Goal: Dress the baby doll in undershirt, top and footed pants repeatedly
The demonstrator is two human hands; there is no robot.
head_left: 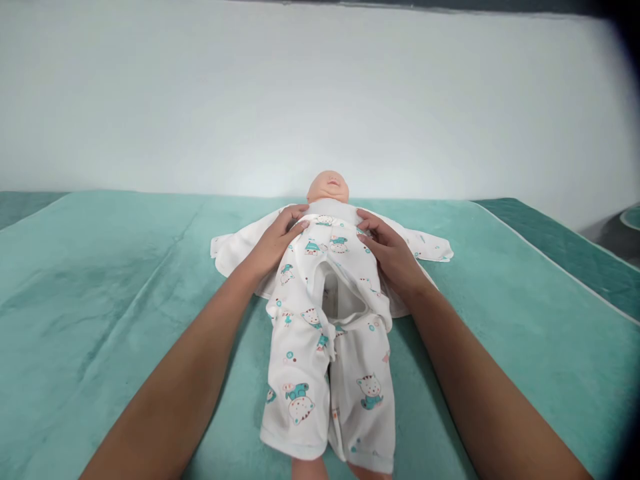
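A baby doll (327, 188) lies on its back, head at the far end and feet toward me. It wears white split-crotch baby trousers (300, 347) printed with cartoon animals, the gap showing at the crotch. My left hand (280, 241) is at the left side of the waistband, thumb on the cloth and fingers curled at its edge. On the opposite side my right hand (389, 252) holds the waistband the same way. A matching white top (240, 247) lies spread beneath the doll, sleeves out to both sides. Bare lower legs show below the trouser cuffs.
The doll rests on a green padded mat (125, 300) with a fold line at left. A pale wall (320, 87) stands right behind the doll's head. Darker green cloth (560, 247) borders the mat at right.
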